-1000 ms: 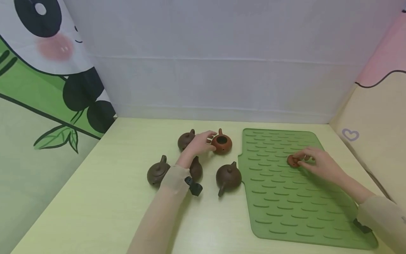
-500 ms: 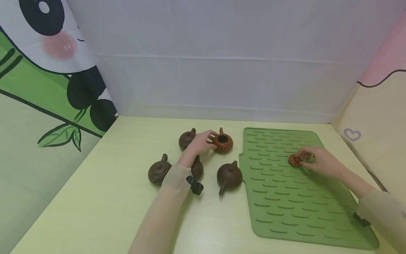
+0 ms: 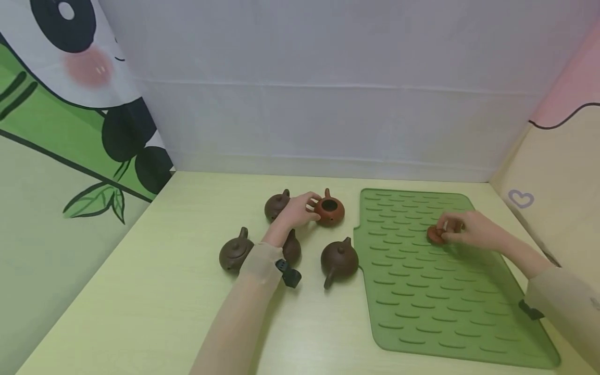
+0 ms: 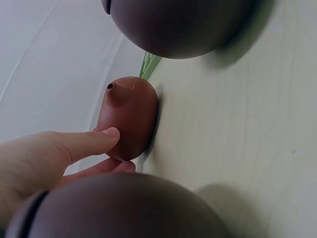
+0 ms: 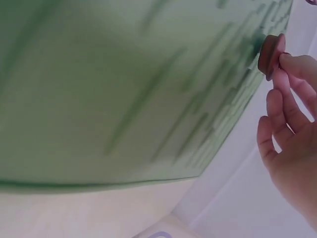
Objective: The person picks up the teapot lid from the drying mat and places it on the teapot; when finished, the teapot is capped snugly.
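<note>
A reddish-brown teapot (image 3: 335,212) with its top uncovered stands on the table, spout toward me. My left hand (image 3: 300,210) grips its left side; in the left wrist view the thumb (image 4: 101,141) lies against the body and the fingers curl round its end. Over the green mat, my right hand (image 3: 472,230) pinches a reddish teapot lid (image 3: 435,236) between thumb and fingertips. In the right wrist view the lid (image 5: 269,55) is tilted just above the mat, its knob covered by the fingertips.
Dark brown teapots stand about the left arm: one at front left (image 3: 234,254), one behind (image 3: 274,206), one partly under the wrist (image 3: 292,249). A lidded dark teapot (image 3: 340,259) stands near the left edge of the ridged green mat (image 3: 422,312).
The right hand has closed its fingertips on the lid's top and tilted the lid slightly. The left hand has stayed on the reddish teapot. The head view has shifted a little.
</note>
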Action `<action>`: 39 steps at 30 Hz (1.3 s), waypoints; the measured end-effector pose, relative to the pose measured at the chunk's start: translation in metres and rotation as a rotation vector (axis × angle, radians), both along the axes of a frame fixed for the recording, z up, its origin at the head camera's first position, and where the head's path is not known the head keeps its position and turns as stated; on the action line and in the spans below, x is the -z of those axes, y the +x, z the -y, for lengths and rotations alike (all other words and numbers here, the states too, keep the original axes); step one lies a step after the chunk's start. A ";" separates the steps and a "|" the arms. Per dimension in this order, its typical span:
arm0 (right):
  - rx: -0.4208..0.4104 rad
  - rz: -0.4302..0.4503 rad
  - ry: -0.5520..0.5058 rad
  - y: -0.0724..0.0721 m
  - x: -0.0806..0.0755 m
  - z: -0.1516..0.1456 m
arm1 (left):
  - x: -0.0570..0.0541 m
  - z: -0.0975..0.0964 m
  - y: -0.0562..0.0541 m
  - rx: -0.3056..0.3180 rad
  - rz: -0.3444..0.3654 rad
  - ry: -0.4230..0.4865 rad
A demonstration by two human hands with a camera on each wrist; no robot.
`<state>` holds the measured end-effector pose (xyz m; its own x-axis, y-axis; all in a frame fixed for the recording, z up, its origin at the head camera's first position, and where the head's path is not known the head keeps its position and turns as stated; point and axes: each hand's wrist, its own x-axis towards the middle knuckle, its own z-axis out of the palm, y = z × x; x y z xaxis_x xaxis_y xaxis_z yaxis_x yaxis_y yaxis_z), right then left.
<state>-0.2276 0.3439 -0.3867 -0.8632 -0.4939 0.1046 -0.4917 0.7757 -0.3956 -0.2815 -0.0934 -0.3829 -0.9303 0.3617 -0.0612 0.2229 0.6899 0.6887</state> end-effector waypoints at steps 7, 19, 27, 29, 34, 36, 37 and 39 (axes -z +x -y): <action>-0.005 0.047 0.009 -0.014 -0.017 0.019 | 0.002 -0.001 0.000 -0.009 0.005 -0.003; -0.053 0.088 -0.039 -0.056 -0.038 0.075 | 0.002 -0.001 0.000 -0.009 0.011 0.016; -0.082 0.091 -0.123 -0.075 -0.035 0.114 | 0.006 -0.002 -0.001 -0.040 0.026 0.040; -0.089 0.101 -0.146 -0.079 -0.033 0.123 | 0.007 -0.002 -0.002 -0.046 0.030 0.045; -0.113 0.091 -0.169 -0.086 -0.030 0.144 | 0.010 -0.003 -0.004 -0.047 0.030 0.043; -0.121 0.097 -0.181 -0.088 -0.029 0.150 | 0.011 -0.003 -0.005 -0.047 0.034 0.047; -0.125 0.101 -0.189 -0.088 -0.029 0.153 | 0.011 -0.003 -0.005 -0.048 0.037 0.048; -0.134 0.109 -0.206 -0.090 -0.029 0.160 | 0.012 -0.003 -0.006 -0.051 0.039 0.049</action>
<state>-0.3171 0.1836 -0.3578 -0.8033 -0.5823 0.1247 -0.5303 0.6042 -0.5948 -0.2872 -0.0904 -0.3947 -0.9449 0.3171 -0.0813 0.1604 0.6650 0.7294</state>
